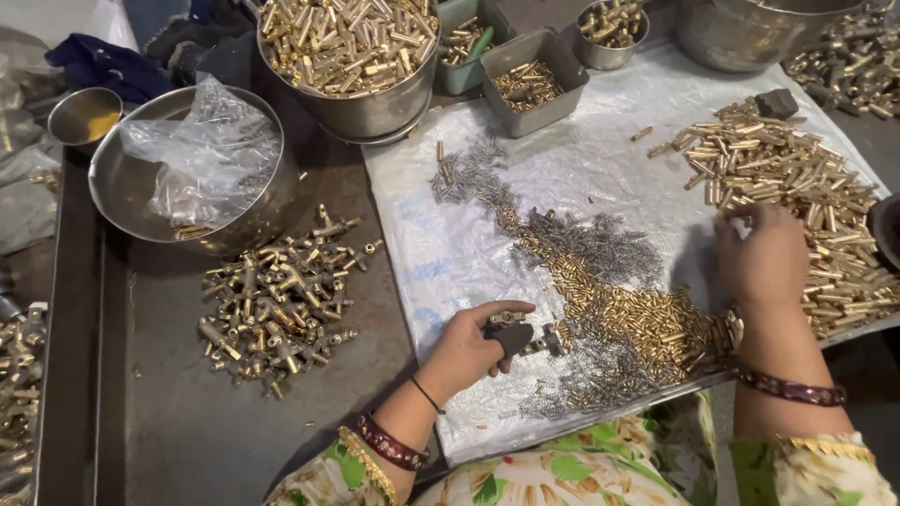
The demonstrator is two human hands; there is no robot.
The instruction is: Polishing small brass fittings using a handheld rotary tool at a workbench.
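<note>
- Two hands of yours work over a white plastic sheet spread on the dark metal table, the biggest surface in view, bearing most of the loose parts.
- At the top edge a large steel bowl sits heaped with brass pieces; beside it, to your left, a second steel bowl holds a crumpled clear plastic bag.
- On the right of the sheet lies a broad pile of brass tubes. Your right hand rests on its near edge, fingers curled down into the tubes; you cannot tell from here whether they pinch one.
- Across the middle runs a band of small brass pins mixed with thin grey steel springs, reaching the sheet's near edge.
- Off the sheet, on the bare table to your left, sits a heap of brass valve fittings.
- Two grey plastic trays near the top hold more small brass bits.
- Your left hand is closed around a brass fitting with a dark knob, thumb over its top, just beside the near end of the pin band.
</note>
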